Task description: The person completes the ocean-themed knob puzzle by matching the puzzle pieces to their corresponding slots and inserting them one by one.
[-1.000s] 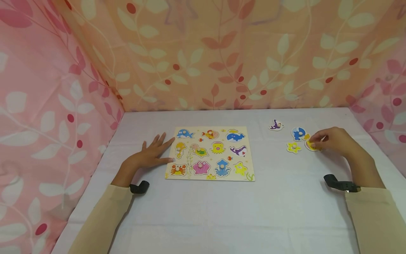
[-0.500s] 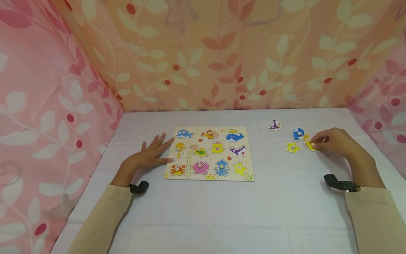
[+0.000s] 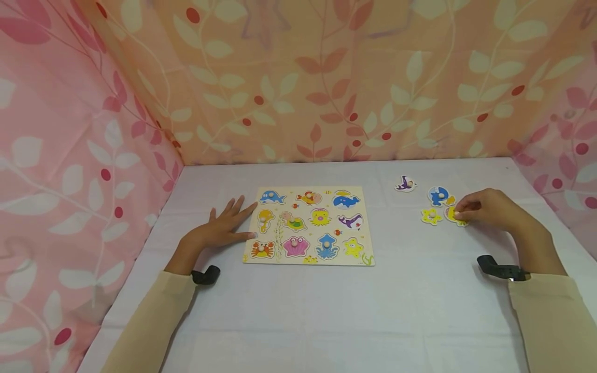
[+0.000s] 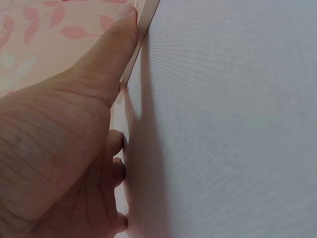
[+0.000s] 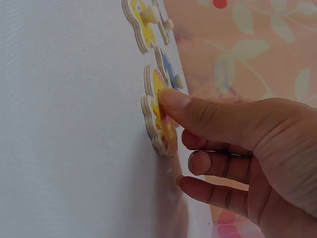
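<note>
My right hand pinches the knob of a yellow octopus puzzle piece at the right of the table. In the right wrist view the thumb lies at the knob, and the octopus piece stays close over the white cloth. My left hand lies with spread fingers at the left edge of the wooden puzzle board, thumb and index fingertip at its rim. In the left wrist view the thumb is along the board's side.
Beside the octopus lie a yellow starfish piece and a round blue whale piece. A purple-and-white piece lies farther back. The board bears several knobbed pieces, including a crab and a squid. Patterned curtains surround the table.
The octopus piece has turned in my right fingers and shifted slightly, so more of it shows. My left hand has stayed at the board's edge.
</note>
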`<state>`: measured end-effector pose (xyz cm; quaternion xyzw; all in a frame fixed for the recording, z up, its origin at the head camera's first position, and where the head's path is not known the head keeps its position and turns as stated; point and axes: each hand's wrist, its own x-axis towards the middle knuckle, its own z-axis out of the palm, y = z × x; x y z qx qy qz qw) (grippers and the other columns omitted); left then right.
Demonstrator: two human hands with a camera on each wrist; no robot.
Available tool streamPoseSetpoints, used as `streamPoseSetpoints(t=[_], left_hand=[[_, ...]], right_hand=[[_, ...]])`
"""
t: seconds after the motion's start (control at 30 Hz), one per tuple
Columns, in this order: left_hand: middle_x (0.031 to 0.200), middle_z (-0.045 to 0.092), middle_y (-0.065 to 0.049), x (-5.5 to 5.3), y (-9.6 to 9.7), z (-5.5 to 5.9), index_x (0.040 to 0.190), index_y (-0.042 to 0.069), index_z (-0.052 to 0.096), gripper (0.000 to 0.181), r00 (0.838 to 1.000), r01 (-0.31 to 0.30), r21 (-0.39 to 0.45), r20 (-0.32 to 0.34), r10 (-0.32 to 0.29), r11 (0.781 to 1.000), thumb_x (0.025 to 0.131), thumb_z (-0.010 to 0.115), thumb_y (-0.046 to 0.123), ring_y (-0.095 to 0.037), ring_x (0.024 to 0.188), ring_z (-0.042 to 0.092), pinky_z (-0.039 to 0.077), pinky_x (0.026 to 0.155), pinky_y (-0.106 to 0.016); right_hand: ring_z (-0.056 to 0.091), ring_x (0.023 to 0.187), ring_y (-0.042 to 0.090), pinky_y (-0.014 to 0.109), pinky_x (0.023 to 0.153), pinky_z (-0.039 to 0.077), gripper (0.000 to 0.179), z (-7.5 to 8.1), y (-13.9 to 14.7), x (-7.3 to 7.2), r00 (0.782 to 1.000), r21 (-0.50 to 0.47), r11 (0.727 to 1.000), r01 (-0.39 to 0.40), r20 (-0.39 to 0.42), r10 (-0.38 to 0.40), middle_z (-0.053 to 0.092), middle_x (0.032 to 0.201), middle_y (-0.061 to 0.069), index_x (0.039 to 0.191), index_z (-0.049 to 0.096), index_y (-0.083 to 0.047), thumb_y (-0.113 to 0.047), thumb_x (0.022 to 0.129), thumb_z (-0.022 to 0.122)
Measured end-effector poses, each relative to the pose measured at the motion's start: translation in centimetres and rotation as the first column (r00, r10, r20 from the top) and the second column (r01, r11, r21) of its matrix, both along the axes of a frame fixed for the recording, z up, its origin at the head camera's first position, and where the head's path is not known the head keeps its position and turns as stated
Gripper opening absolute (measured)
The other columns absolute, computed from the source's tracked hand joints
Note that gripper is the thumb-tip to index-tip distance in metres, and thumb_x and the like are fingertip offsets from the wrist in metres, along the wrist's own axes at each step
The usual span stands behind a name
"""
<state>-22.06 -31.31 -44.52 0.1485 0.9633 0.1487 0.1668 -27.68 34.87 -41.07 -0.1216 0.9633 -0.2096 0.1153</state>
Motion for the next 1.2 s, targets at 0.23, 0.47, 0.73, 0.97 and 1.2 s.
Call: streamPoseSetpoints(t=[0.23,0.47,0.73,0.97,1.2], left_hand=[[0.170,-0.007,-0.012,-0.05,0.11,0.06,0.164,0.033,0.013,0.094,1.000,-0.002,0.010,0.004,0.002,1.000,0.091,0.062,0.066,-0.038,0.155,-0.012,-0.011,0.111,-0.076],[0.170,-0.007,-0.012,0.00,0.06,0.20,0.164,0.032,0.013,0.095,1.000,-0.001,0.005,0.002,0.001,1.000,0.091,0.062,0.066,-0.038,0.155,-0.013,-0.011,0.110,-0.076],[0.170,-0.005,-0.015,0.10,0.19,0.25,0.164,0.030,0.015,0.094,1.000,0.004,0.020,-0.005,-0.004,1.000,0.091,0.063,0.065,-0.041,0.154,-0.011,-0.011,0.110,-0.077],[0.170,-0.006,-0.013,0.10,0.10,0.11,0.164,0.032,0.014,0.093,1.000,0.001,0.011,-0.005,-0.001,1.000,0.091,0.062,0.065,-0.039,0.155,-0.011,-0.010,0.110,-0.076],[0.171,-0.007,-0.011,0.01,-0.07,-0.18,0.164,0.035,0.013,0.095,1.000,-0.003,0.008,-0.008,0.003,1.000,0.090,0.061,0.069,-0.038,0.155,-0.012,-0.011,0.110,-0.076]], right_hand=[[0.058,0.089,0.028,0.029,0.072,0.049,0.026,0.03,-0.11,0.02,1.000,-0.010,1.000,0.016,0.016,-0.016,0.073,0.093,0.007,0.101,0.077,-0.002,-0.025,0.089,0.081],[0.060,0.098,0.033,0.027,0.074,0.049,0.024,0.00,0.14,-0.02,1.000,-0.037,0.999,0.022,0.020,-0.022,0.073,0.104,0.016,0.103,0.080,-0.005,-0.025,0.089,0.081],[0.061,0.100,0.034,0.025,0.076,0.049,0.018,-0.30,0.20,-0.03,1.000,-0.037,0.999,0.009,0.018,-0.008,0.073,0.106,0.017,0.102,0.080,-0.006,-0.020,0.090,0.079],[0.060,0.098,0.032,0.025,0.075,0.049,0.018,-0.15,-0.13,0.09,1.000,-0.039,0.999,0.015,0.027,-0.014,0.073,0.104,0.014,0.100,0.080,-0.007,-0.021,0.089,0.081],[0.061,0.097,0.031,0.031,0.078,0.050,0.021,-0.27,-0.28,-0.08,1.000,-0.021,1.000,0.000,0.019,0.000,0.074,0.101,0.011,0.101,0.080,-0.007,-0.024,0.088,0.081]])
